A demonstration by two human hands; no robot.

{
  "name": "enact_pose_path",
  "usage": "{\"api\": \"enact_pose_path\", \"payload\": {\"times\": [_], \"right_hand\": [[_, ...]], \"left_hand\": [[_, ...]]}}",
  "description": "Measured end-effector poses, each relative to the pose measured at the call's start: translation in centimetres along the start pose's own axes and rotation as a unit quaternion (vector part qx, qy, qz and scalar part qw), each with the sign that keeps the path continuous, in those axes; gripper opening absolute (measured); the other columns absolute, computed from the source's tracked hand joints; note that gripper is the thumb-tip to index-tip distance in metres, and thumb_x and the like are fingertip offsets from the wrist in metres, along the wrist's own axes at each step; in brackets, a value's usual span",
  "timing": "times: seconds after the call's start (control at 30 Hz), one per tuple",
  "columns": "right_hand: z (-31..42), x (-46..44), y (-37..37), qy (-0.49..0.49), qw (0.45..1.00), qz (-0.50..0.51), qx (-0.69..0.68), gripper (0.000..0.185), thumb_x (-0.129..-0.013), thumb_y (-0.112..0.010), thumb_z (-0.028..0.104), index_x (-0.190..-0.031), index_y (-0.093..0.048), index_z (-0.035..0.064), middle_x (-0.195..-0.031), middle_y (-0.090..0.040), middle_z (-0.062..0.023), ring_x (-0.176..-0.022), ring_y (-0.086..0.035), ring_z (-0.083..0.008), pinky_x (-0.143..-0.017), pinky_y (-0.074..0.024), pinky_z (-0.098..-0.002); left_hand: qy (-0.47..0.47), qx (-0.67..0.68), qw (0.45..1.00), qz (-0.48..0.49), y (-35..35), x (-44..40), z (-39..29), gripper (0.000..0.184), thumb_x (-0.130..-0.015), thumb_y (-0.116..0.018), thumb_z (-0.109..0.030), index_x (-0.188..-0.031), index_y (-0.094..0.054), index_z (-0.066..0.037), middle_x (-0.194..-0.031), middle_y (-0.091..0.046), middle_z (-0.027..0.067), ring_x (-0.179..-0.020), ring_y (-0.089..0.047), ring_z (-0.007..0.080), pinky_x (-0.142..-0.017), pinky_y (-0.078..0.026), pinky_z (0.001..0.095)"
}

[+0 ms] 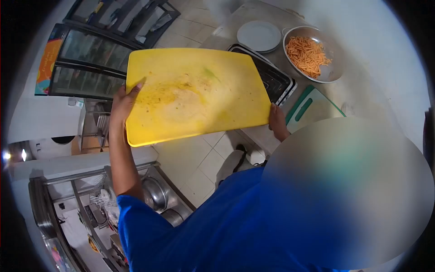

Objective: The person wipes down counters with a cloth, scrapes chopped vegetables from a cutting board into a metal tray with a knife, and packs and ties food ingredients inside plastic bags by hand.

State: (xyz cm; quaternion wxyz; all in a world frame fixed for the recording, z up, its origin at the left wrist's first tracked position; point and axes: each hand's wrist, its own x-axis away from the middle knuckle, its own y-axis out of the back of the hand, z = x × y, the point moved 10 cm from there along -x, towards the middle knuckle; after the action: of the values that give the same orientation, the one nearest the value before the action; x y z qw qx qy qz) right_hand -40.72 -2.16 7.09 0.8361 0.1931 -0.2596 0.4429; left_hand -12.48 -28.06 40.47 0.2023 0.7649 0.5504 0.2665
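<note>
A large yellow cutting board (195, 93) is held up in front of me, its face stained and scratched, with small scraps and a green smear on it. My left hand (123, 103) grips its left edge, thumb lying over the top face. At the lower right corner my right hand (277, 121) is closed on the edge; part of that hand is hidden. Just beyond the right edge, black trays (272, 81) lie on the counter, partly covered by the board. A white cutting board with a green handle end (317, 109) rests near my right hand.
On the counter (226, 29) stand a metal bowl (336, 72) with orange strips (308, 56) and a white plate (258, 36). A glass-door fridge (93, 50) is at upper left. Steel pots (155, 192) sit on a rack at lower left. A blurred patch hides the lower right.
</note>
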Motion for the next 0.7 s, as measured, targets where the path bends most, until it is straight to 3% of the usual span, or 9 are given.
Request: {"api": "enact_pose_path", "payload": {"times": [0.13,0.23,0.27,0.4,0.5,0.53,0.6,0.67,0.7], "right_hand": [[-2.6,-0.8,-3.6,0.193,0.979,-0.024,-0.062,0.041,-0.1,-0.028,0.036,-0.107,-0.049,0.0017,-0.088,-0.052,-0.0128,-0.078,-0.051,-0.0223,-0.073,-0.0439,-0.0356],[-1.6,0.9,-7.3,0.263,0.961,-0.071,-0.042,0.04,-0.1,-0.028,0.039,-0.103,-0.047,0.0032,-0.084,-0.051,-0.0107,-0.071,-0.051,-0.0164,-0.065,-0.0453,-0.0324],[-0.6,3.0,-8.1,0.159,0.982,-0.008,-0.106,0.041,-0.099,-0.03,0.039,-0.103,-0.047,0.0023,-0.087,-0.053,-0.0136,-0.075,-0.055,-0.0169,-0.06,-0.0467,-0.0323],[3.2,7.3,-8.1,0.256,0.948,0.006,-0.187,0.043,-0.098,-0.032,0.04,-0.101,-0.051,0.0011,-0.094,-0.056,-0.0155,-0.082,-0.058,-0.0208,-0.064,-0.0491,-0.0344],[-2.3,6.7,4.3,0.331,0.89,-0.309,0.059,0.026,-0.093,-0.043,0.023,-0.098,-0.059,0.003,-0.096,-0.06,-0.0159,-0.088,-0.057,-0.03,-0.082,-0.0451,-0.0395],[-6.9,7.5,10.2,0.289,0.872,-0.388,-0.079,0.026,-0.091,-0.043,0.023,-0.096,-0.06,0.004,-0.092,-0.062,-0.0149,-0.087,-0.058,-0.0319,-0.08,-0.0457,-0.0385],[-14.6,11.6,22.3,0.151,0.799,-0.578,0.067,0.024,-0.084,-0.057,0.012,-0.107,-0.058,0.0039,-0.096,-0.063,-0.011,-0.076,-0.061,-0.0203,-0.068,-0.0485,-0.0298],[-19.3,19.1,31.4,0.159,0.672,-0.69,0.218,0.023,-0.08,-0.057,0.007,-0.103,-0.06,0.0033,-0.094,-0.065,-0.0136,-0.079,-0.063,-0.0266,-0.07,-0.0499,-0.035],[-20.0,22.6,34.9,0.055,0.657,-0.702,0.268,0.023,-0.079,-0.058,0.007,-0.102,-0.06,0.0039,-0.096,-0.063,-0.0161,-0.083,-0.062,-0.0311,-0.076,-0.0492,-0.0396]], "left_hand": [[-0.065,0.034,0.997,0.004,2.2,-1.7,1.5,0.031,-0.085,-0.065,-0.016,-0.109,-0.058,0.001,-0.101,-0.062,0.0059,-0.088,-0.057,0.0122,-0.078,-0.044,0.0254],[-0.245,0.027,0.966,0.083,5.8,-4.2,-2.0,0.026,-0.087,-0.061,-0.009,-0.111,-0.056,-0.001,-0.106,-0.061,0.0056,-0.096,-0.054,0.0114,-0.088,-0.04,0.0252],[-0.27,-0.023,0.96,0.073,6.8,-4.4,-3.8,0.027,-0.088,-0.059,-0.009,-0.113,-0.054,-0.001,-0.107,-0.06,0.0057,-0.096,-0.054,0.0115,-0.088,-0.039,0.0257],[-0.318,-0.037,0.939,0.126,7.1,-4.2,-11.2,0.046,-0.09,-0.058,-0.027,-0.126,-0.046,-0.002,-0.119,-0.054,0.0064,-0.105,-0.05,0.0163,-0.094,-0.036,0.0297],[-0.363,-0.128,0.915,0.12,3.8,-4.4,-17.7,0.051,-0.09,-0.059,-0.027,-0.129,-0.042,0.002,-0.119,-0.054,0.0094,-0.106,-0.051,0.0161,-0.094,-0.036,0.0286],[-0.381,-0.142,0.907,0.106,3.2,-4.2,-19.5,0.052,-0.09,-0.058,-0.028,-0.129,-0.041,0.003,-0.12,-0.053,0.0104,-0.108,-0.05,0.0166,-0.096,-0.035,0.0289],[-0.411,-0.181,0.881,0.148,1.6,-4.7,-21.5,0.053,-0.09,-0.058,-0.028,-0.129,-0.041,0.004,-0.122,-0.052,0.0115,-0.11,-0.048,0.0171,-0.098,-0.033,0.0291],[-0.435,-0.212,0.865,0.132,2.3,-4.0,-21.9,0.052,-0.091,-0.058,-0.028,-0.129,-0.041,0.003,-0.123,-0.052,0.011,-0.11,-0.048,0.0167,-0.098,-0.032,0.0287],[-0.421,-0.204,0.872,0.145,1.3,-1.5,-22.4,0.044,-0.092,-0.056,-0.026,-0.123,-0.046,0.003,-0.117,-0.054,0.0092,-0.105,-0.05,0.0151,-0.094,-0.034,0.027]]}}
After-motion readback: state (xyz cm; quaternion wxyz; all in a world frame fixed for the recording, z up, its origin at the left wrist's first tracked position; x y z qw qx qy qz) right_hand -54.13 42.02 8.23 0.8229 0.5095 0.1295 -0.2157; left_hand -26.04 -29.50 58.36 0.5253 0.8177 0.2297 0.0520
